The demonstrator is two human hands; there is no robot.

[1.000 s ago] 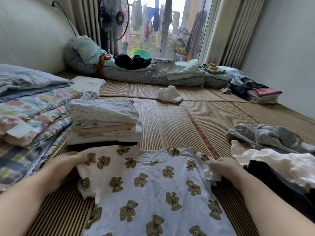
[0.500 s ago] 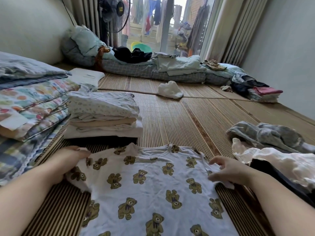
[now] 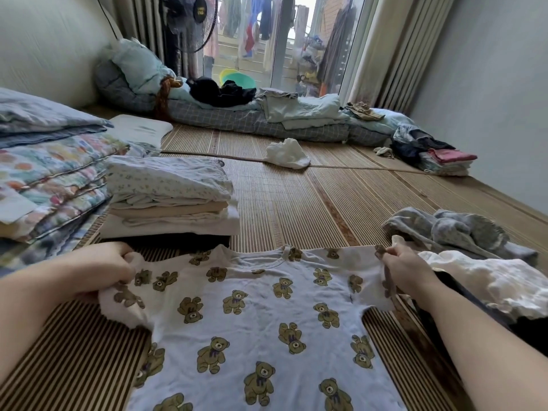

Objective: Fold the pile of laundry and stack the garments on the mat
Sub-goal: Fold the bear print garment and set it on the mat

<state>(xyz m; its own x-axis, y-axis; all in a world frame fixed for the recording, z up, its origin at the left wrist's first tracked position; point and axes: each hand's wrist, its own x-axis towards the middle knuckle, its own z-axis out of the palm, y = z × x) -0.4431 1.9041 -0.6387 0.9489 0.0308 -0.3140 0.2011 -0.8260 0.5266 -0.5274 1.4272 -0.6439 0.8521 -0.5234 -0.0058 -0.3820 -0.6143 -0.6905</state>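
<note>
Shirt (image 3: pixel 252 315): one; left hand (image 3: pixel 109 268), right hand (image 3: pixel 406 271) both grip it.

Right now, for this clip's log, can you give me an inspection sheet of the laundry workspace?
Surface: woven mat, striped, lying flat.
Job's things: bear-print shirt spread on the mat; folded stack beyond it, to the left; unfolded pile at right, grey and white garments.
Clutter: crumpled white garment alone mid-mat; small folded stack by the far right wall.
Hands: left hand grips the shirt's sleeve on that side; right hand pinches the opposite shoulder.
Cables: dark cable running up the left wall near the fan.
Surroundings: folded quilts at left; bedding along the glass door.
</note>
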